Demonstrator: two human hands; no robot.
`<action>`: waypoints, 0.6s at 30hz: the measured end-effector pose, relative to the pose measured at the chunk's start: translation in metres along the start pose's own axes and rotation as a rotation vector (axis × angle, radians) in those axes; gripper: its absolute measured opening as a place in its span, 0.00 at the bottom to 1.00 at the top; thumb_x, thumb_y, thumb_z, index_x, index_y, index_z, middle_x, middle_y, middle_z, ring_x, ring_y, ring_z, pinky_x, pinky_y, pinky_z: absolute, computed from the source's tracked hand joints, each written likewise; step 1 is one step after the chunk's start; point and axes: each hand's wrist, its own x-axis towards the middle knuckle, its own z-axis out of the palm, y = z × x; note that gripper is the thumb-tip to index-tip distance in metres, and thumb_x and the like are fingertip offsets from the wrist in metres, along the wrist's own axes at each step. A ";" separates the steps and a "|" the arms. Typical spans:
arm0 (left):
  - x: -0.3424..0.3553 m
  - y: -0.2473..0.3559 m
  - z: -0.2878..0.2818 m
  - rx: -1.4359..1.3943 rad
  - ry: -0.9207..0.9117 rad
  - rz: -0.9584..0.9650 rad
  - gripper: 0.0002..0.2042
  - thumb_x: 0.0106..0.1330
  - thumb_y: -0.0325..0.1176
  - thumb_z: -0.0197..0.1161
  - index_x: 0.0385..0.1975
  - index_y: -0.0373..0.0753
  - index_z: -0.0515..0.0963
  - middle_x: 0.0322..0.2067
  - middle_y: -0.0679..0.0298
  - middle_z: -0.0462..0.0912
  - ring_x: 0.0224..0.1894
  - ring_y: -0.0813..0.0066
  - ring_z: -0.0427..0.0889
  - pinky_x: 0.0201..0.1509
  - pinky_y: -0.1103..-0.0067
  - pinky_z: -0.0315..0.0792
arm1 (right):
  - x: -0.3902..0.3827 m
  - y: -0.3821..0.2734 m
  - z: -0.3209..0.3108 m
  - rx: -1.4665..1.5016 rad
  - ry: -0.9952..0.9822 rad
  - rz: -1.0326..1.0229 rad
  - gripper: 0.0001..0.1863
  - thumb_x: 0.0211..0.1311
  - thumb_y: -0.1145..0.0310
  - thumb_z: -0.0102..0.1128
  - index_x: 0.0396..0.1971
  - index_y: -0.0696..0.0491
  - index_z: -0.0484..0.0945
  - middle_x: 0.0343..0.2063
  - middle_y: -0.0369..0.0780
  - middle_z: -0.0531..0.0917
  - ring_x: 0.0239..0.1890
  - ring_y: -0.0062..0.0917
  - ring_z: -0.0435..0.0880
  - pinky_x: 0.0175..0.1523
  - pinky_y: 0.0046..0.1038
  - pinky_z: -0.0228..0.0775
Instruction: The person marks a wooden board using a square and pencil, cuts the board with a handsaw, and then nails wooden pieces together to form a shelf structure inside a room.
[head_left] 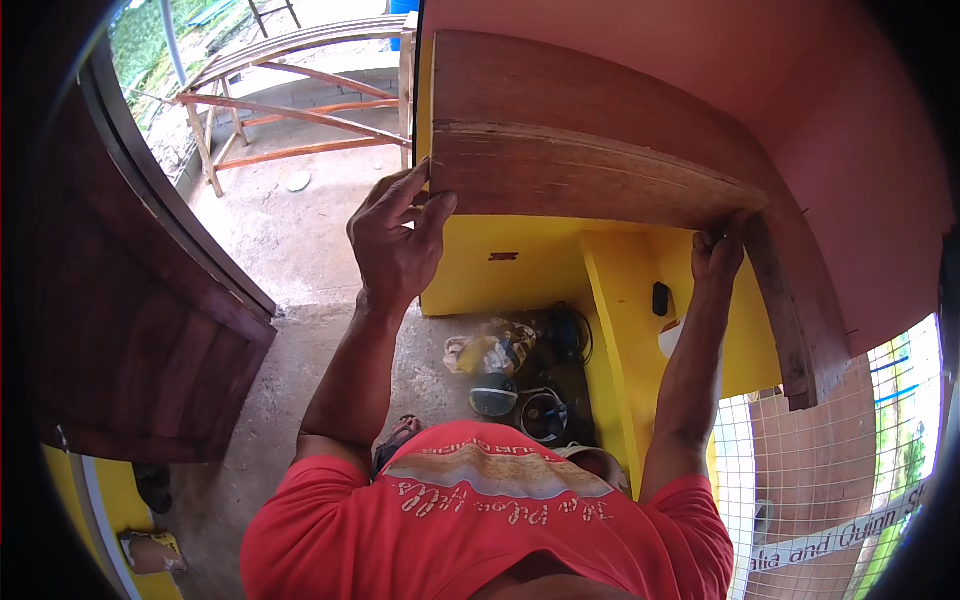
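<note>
A long brown wooden board (570,175) is raised in front of me, against the upper part of a yellow wall. My left hand (398,235) is closed at the board's left end, thumb and fingers at its edge. Near the right end, my right hand (718,252) grips the lower edge from beneath, its fingertips partly hidden. Above the board runs a wider brown wood panel (590,95). Another wooden piece (795,300) goes down from the right end, past my right hand.
A dark wooden door (150,270) stands at the left. Through the doorway is a wooden frame (300,100) on concrete. Below the yellow wall (480,265) lie bags (490,345) and a round container (543,413). Wire mesh (820,470) is at the right; a pink ceiling (800,90) is overhead.
</note>
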 end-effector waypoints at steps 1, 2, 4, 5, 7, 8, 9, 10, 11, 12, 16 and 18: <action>0.002 0.003 0.005 -0.016 -0.023 0.011 0.18 0.60 0.23 0.69 0.51 0.31 0.79 0.43 0.54 0.83 0.40 0.74 0.86 0.40 0.82 0.82 | 0.000 -0.005 -0.005 -0.002 -0.066 -0.001 0.21 0.69 0.45 0.55 0.49 0.46 0.75 0.31 0.30 0.78 0.14 0.11 0.64 0.16 0.15 0.55; 0.004 0.005 0.006 0.061 -0.006 0.056 0.17 0.61 0.24 0.69 0.50 0.30 0.79 0.42 0.55 0.84 0.39 0.74 0.86 0.40 0.81 0.82 | -0.004 -0.010 -0.006 -0.005 -0.121 -0.011 0.20 0.69 0.45 0.54 0.48 0.46 0.75 0.30 0.30 0.78 0.15 0.10 0.64 0.16 0.16 0.55; 0.006 0.003 0.016 0.164 0.028 0.118 0.15 0.62 0.28 0.69 0.47 0.31 0.80 0.39 0.56 0.85 0.38 0.72 0.86 0.39 0.78 0.81 | 0.007 0.008 -0.017 -0.091 0.011 -0.078 0.18 0.68 0.44 0.56 0.42 0.44 0.75 0.23 0.27 0.72 0.14 0.09 0.62 0.16 0.16 0.54; 0.005 -0.005 0.015 0.206 0.053 0.128 0.13 0.63 0.32 0.69 0.44 0.32 0.81 0.37 0.57 0.86 0.36 0.71 0.86 0.39 0.75 0.79 | 0.011 0.015 -0.020 -0.150 0.071 -0.101 0.17 0.67 0.43 0.57 0.39 0.42 0.75 0.20 0.26 0.67 0.14 0.09 0.60 0.16 0.16 0.52; 0.003 -0.011 0.007 0.373 0.114 0.153 0.13 0.63 0.34 0.69 0.43 0.32 0.82 0.38 0.56 0.87 0.37 0.66 0.87 0.40 0.72 0.78 | 0.002 0.022 0.009 -0.073 0.169 0.009 0.18 0.64 0.43 0.62 0.37 0.42 0.73 0.19 0.25 0.66 0.14 0.10 0.60 0.15 0.16 0.50; 0.000 -0.013 0.002 0.399 0.131 0.100 0.15 0.63 0.35 0.68 0.45 0.31 0.82 0.38 0.54 0.87 0.37 0.65 0.87 0.41 0.72 0.78 | 0.004 0.025 0.011 -0.021 0.125 -0.002 0.18 0.63 0.46 0.64 0.37 0.43 0.73 0.20 0.26 0.69 0.13 0.11 0.61 0.15 0.16 0.50; 0.000 -0.012 0.005 0.400 0.139 0.099 0.18 0.63 0.37 0.69 0.48 0.32 0.81 0.38 0.54 0.87 0.37 0.66 0.86 0.41 0.73 0.78 | 0.003 0.020 0.011 -0.017 0.136 -0.003 0.17 0.63 0.47 0.65 0.38 0.44 0.73 0.19 0.27 0.69 0.13 0.11 0.61 0.15 0.16 0.50; 0.000 -0.011 0.005 0.375 0.127 0.070 0.19 0.63 0.39 0.69 0.49 0.32 0.81 0.38 0.55 0.87 0.37 0.66 0.86 0.41 0.73 0.78 | 0.001 0.015 0.014 -0.008 0.134 0.010 0.17 0.63 0.49 0.65 0.39 0.45 0.73 0.19 0.27 0.70 0.13 0.11 0.62 0.15 0.16 0.50; 0.002 -0.004 0.007 0.468 0.093 0.040 0.20 0.64 0.41 0.69 0.49 0.32 0.81 0.39 0.55 0.88 0.37 0.69 0.86 0.42 0.73 0.78 | 0.000 0.008 0.012 0.007 0.169 -0.014 0.17 0.63 0.49 0.65 0.39 0.45 0.73 0.19 0.27 0.70 0.13 0.11 0.62 0.15 0.16 0.50; 0.003 -0.001 0.010 0.491 0.075 0.039 0.19 0.64 0.39 0.69 0.48 0.31 0.81 0.38 0.55 0.87 0.37 0.68 0.86 0.42 0.74 0.79 | -0.003 0.002 0.011 0.003 0.171 -0.008 0.18 0.63 0.51 0.66 0.40 0.47 0.73 0.19 0.27 0.70 0.12 0.11 0.61 0.15 0.17 0.50; 0.002 0.015 0.016 0.532 0.063 0.092 0.16 0.65 0.38 0.68 0.45 0.31 0.82 0.36 0.55 0.88 0.36 0.68 0.86 0.42 0.74 0.79 | -0.007 -0.005 0.008 0.009 0.160 0.024 0.26 0.62 0.56 0.67 0.52 0.55 0.70 0.19 0.28 0.68 0.12 0.11 0.60 0.15 0.19 0.50; 0.002 0.019 0.014 0.564 0.041 0.077 0.16 0.66 0.38 0.67 0.44 0.31 0.82 0.36 0.56 0.88 0.36 0.68 0.86 0.42 0.74 0.78 | -0.010 -0.008 0.011 0.021 0.168 0.019 0.27 0.62 0.56 0.67 0.54 0.57 0.69 0.19 0.28 0.68 0.13 0.11 0.61 0.14 0.19 0.50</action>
